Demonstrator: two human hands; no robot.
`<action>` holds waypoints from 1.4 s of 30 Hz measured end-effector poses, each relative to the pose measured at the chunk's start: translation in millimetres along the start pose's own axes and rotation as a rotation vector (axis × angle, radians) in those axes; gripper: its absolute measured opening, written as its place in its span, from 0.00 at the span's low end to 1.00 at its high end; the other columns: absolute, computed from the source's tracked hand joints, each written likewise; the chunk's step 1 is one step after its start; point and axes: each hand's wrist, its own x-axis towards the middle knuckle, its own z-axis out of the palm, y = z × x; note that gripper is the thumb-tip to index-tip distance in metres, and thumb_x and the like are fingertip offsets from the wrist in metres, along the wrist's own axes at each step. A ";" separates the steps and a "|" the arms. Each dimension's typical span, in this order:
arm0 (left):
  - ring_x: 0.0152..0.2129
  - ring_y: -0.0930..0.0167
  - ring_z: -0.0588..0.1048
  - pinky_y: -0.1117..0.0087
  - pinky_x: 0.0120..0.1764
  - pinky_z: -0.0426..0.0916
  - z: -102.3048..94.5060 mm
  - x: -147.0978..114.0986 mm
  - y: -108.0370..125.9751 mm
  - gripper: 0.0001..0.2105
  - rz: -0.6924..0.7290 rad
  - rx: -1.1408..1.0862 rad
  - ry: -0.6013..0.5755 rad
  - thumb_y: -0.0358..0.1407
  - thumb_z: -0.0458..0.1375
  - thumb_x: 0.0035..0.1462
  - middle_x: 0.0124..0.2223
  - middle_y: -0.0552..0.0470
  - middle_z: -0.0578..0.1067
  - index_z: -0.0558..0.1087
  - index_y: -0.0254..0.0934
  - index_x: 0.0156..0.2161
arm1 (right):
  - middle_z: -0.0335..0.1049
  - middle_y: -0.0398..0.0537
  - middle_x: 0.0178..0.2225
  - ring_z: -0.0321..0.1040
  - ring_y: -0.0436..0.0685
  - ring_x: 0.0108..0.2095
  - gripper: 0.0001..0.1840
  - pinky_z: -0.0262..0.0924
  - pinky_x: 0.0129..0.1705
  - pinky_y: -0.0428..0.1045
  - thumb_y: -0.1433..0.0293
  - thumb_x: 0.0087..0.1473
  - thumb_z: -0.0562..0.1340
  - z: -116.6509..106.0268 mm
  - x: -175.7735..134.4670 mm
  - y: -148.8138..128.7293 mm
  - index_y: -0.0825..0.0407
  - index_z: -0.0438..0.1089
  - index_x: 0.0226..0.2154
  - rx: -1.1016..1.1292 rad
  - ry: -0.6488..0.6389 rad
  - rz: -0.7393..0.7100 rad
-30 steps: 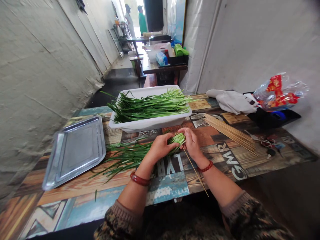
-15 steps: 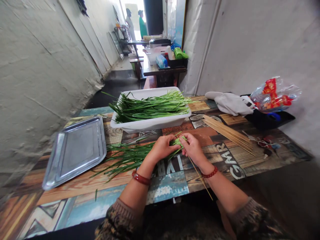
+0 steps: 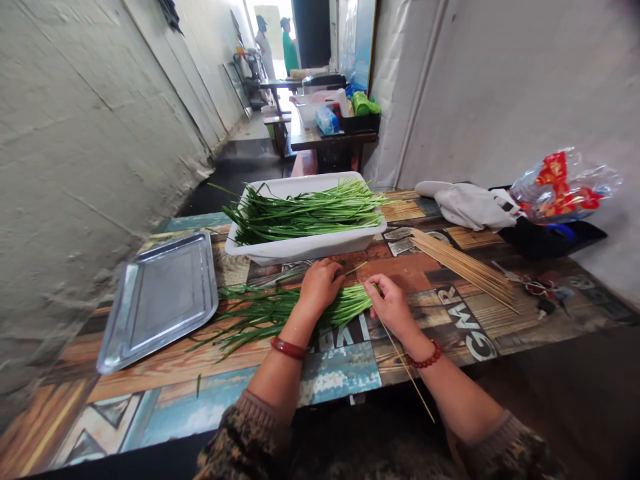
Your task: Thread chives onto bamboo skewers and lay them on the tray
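The surface (image 3: 340, 383) fills the lower half of the frame, and it is printed like old planks in brown, grey and worn blue, with big pale letters on it. Near the centre of the frame lies the bundle (image 3: 280, 310) of long green leaves, with its pale ends toward the right. The left hand (image 3: 321, 287) is laid over the bundle with bent fingers; I cannot tell whether they grip it. The right hand (image 3: 393, 307) is at the pale ends, its fingers narrow, holding a skewer (image 3: 407, 370) which slants down to the surface's near edge; if its upper end enters the stalks, I cannot tell.

Above the hands, at the centre, stands a white tub (image 3: 313, 251) with more greens (image 3: 310, 213) in it. A metal tray (image 3: 167, 300) lies at the left. At the right of the frame, skewers (image 3: 463, 270) lie in a loose pile, and beyond them are a pale cap (image 3: 465, 203) and a clear bag (image 3: 565, 183) with red print.

The room is narrow, between a rough whitish wall (image 3: 75, 133) at the left and a wall (image 3: 510, 87) at the right. At the upper centre, a second surface (image 3: 305, 139) carries boxes and packets. Behind it, two persons (image 3: 289, 50) stand near a bright doorway.
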 end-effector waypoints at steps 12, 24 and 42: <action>0.31 0.69 0.70 0.69 0.36 0.64 1.5 5.4 -0.7 0.04 0.016 -0.059 0.080 0.26 0.55 0.52 0.31 0.50 0.72 0.71 0.36 0.31 | 0.64 0.38 0.23 0.60 0.45 0.12 0.15 0.51 0.15 0.42 0.57 0.56 0.57 2.8 5.1 -2.0 0.53 0.66 0.33 0.038 0.034 0.013; 0.34 0.69 0.75 0.69 0.39 0.67 0.9 2.8 6.5 0.09 0.045 -0.361 0.111 0.33 0.55 0.58 0.35 0.50 0.78 0.77 0.38 0.40 | 0.67 0.41 0.25 0.58 0.44 0.15 0.17 0.52 0.16 0.42 0.58 0.52 0.61 4.6 13.0 0.3 0.54 0.70 0.38 0.339 0.011 0.062; 0.31 0.71 0.74 0.71 0.37 0.66 -1.2 0.7 14.0 0.07 0.046 -0.426 0.122 0.32 0.57 0.56 0.30 0.51 0.76 0.77 0.36 0.33 | 0.71 0.45 0.30 0.59 0.45 0.17 0.16 0.55 0.18 0.42 0.60 0.55 0.59 2.9 10.5 -5.9 0.54 0.71 0.40 0.200 0.032 -0.025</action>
